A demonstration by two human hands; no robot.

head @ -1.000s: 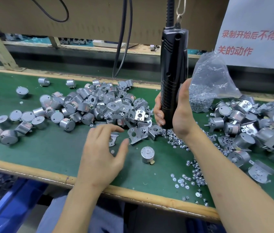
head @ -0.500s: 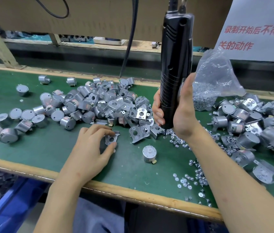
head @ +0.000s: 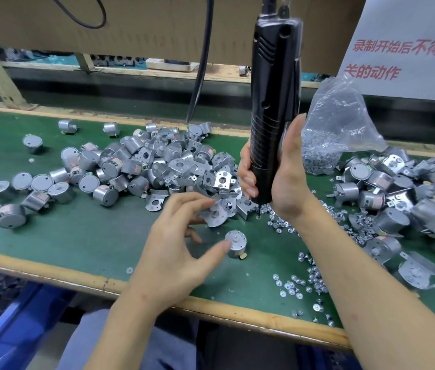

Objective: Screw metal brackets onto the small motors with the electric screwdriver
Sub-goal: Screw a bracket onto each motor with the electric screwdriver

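Right hand (head: 288, 177) wraps the black electric screwdriver (head: 272, 102), fingers curled round the lower barrel and thumb lying up along its right side. Tool stands upright, bit tip (head: 258, 216) down at the green mat (head: 77, 236), in loose screws just right of the bracket heap. Top of the tool hangs from a clip at the upper frame edge.

Left hand (head: 181, 244) seen from the back, fingers half curled and spread. Index and middle tips touch a round-plate bracket (head: 215, 217) at the near edge of the heap. Thumb stretched right, tip just beside 1 lone motor (head: 235, 243) standing shaft-up on the mat. Lower fingers tucked under; cannot tell if they pinch anything.

Bare motors (head: 109, 166) piled and scattered on the left half of the mat, with loose brackets (head: 184, 166) heaped at the pile's right end. Motors with brackets on (head: 398, 188) piled at the right. Loose screws (head: 315, 279) strewn between the lone motor and the right pile, under the right forearm. Clear bag of screws (head: 336, 134) stands behind the right hand.

Blue bin (head: 10, 329) with metal parts sits below the table edge at left. White sign with red characters (head: 398, 49) top right.
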